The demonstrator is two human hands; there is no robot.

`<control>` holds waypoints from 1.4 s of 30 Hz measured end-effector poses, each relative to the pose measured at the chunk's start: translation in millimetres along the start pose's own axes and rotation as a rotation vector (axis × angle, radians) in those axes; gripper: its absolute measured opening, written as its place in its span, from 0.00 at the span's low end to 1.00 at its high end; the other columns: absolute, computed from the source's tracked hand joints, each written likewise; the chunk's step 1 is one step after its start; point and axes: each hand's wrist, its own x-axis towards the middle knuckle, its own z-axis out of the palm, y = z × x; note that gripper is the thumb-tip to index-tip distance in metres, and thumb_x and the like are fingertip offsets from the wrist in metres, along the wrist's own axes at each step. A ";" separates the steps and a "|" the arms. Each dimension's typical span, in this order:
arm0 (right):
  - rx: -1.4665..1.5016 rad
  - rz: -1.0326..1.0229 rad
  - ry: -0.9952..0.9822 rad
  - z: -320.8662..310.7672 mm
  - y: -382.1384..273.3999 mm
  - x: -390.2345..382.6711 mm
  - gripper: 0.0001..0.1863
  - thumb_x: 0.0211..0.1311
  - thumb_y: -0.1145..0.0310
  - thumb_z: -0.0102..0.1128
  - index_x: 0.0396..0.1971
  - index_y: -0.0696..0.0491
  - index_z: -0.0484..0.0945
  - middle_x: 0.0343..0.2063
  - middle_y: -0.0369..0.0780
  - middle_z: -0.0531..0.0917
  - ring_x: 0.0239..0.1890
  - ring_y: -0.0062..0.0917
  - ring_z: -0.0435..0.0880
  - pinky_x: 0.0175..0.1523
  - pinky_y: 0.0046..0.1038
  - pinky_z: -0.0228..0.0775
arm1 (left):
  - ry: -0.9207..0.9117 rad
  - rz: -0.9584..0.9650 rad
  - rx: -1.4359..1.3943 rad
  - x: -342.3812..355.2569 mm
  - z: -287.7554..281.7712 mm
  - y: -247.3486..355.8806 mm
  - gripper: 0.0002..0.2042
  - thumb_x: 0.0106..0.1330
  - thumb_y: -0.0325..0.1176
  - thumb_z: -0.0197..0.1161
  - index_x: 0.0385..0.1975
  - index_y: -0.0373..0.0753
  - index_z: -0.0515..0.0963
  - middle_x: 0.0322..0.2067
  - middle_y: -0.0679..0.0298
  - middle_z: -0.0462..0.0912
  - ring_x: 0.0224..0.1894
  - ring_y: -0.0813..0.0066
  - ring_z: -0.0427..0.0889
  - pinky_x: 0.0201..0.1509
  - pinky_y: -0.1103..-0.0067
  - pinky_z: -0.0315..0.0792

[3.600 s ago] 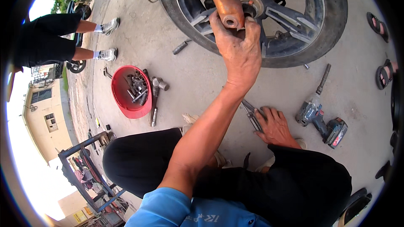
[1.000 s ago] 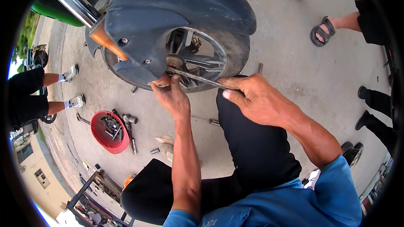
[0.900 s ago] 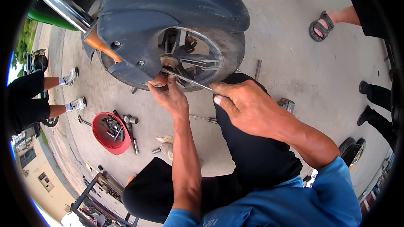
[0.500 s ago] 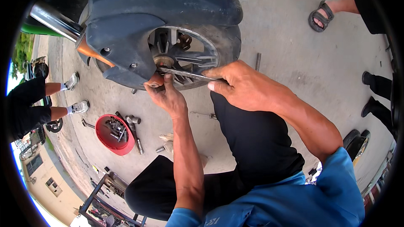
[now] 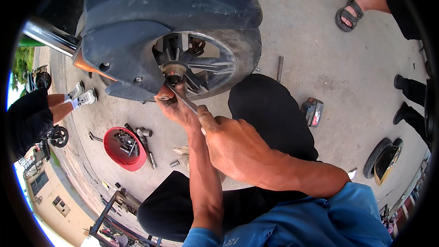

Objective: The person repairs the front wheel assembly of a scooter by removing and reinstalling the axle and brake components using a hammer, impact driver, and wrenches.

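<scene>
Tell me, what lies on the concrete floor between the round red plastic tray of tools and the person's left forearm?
In the head view, between the round red plastic tray and the left forearm lie a long metal hammer-like tool and a pale crumpled glove.

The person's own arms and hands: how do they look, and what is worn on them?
Both forearms are bare, entering from the lower edge. The left hand and the right hand wear no gloves, and no watch, ring or bracelet shows. The blue short sleeves of a shirt end near the elbows; the left sleeve carries a small pale printed mark near its edge. Below them are dark trousers.
</scene>
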 end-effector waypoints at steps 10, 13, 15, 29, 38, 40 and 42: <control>-0.064 0.017 -0.073 7.8 -8.2 -4.4 0.37 0.58 0.74 0.59 0.65 0.74 0.57 0.29 0.56 0.82 0.23 0.45 0.85 0.27 0.38 0.79 | 0.043 0.105 0.258 -2.8 -11.5 -7.0 0.12 0.69 0.30 0.67 0.43 0.36 0.70 0.44 0.61 0.75 0.45 0.75 0.77 0.53 0.77 0.74; -0.096 -0.017 -0.053 8.9 -7.4 -5.4 0.39 0.57 0.74 0.60 0.65 0.75 0.56 0.29 0.55 0.82 0.22 0.43 0.85 0.25 0.38 0.79 | 0.029 0.109 0.221 -2.5 -4.8 1.7 0.12 0.69 0.31 0.67 0.43 0.35 0.70 0.44 0.61 0.75 0.45 0.74 0.77 0.52 0.76 0.74; -0.109 -0.033 -0.016 10.5 -4.9 -6.0 0.40 0.56 0.74 0.61 0.66 0.76 0.56 0.29 0.53 0.82 0.21 0.40 0.85 0.23 0.36 0.78 | 0.022 0.111 0.222 -2.2 -0.4 2.0 0.13 0.69 0.31 0.67 0.43 0.35 0.70 0.44 0.61 0.75 0.45 0.74 0.77 0.52 0.76 0.75; -0.069 -0.035 -0.048 13.2 -1.2 -7.6 0.34 0.60 0.72 0.59 0.64 0.74 0.61 0.28 0.49 0.82 0.19 0.34 0.84 0.20 0.33 0.76 | 0.007 0.163 0.329 4.6 -10.0 11.3 0.14 0.69 0.32 0.67 0.45 0.34 0.68 0.45 0.59 0.75 0.46 0.72 0.78 0.51 0.74 0.77; 0.009 -0.143 -0.043 -78.2 45.3 -41.6 0.24 0.61 0.74 0.60 0.57 0.65 0.72 0.31 0.47 0.83 0.24 0.35 0.84 0.26 0.32 0.76 | -0.044 0.106 0.270 -0.5 -4.1 9.2 0.20 0.69 0.35 0.67 0.50 0.32 0.66 0.48 0.57 0.74 0.49 0.71 0.78 0.52 0.74 0.78; 0.099 -0.194 0.059 -95.7 58.0 -45.6 0.19 0.61 0.75 0.61 0.52 0.64 0.75 0.31 0.46 0.83 0.28 0.37 0.85 0.30 0.34 0.77 | -0.047 0.152 0.331 -0.2 -14.9 6.5 0.21 0.69 0.36 0.68 0.52 0.31 0.66 0.49 0.56 0.75 0.50 0.70 0.77 0.54 0.74 0.77; 0.204 -0.123 0.156 -108.5 71.3 -52.6 0.15 0.64 0.75 0.60 0.48 0.65 0.79 0.33 0.49 0.86 0.30 0.38 0.87 0.33 0.33 0.78 | -0.082 0.127 0.395 -3.4 -7.7 12.0 0.24 0.69 0.37 0.69 0.55 0.31 0.66 0.50 0.56 0.75 0.51 0.69 0.77 0.57 0.74 0.73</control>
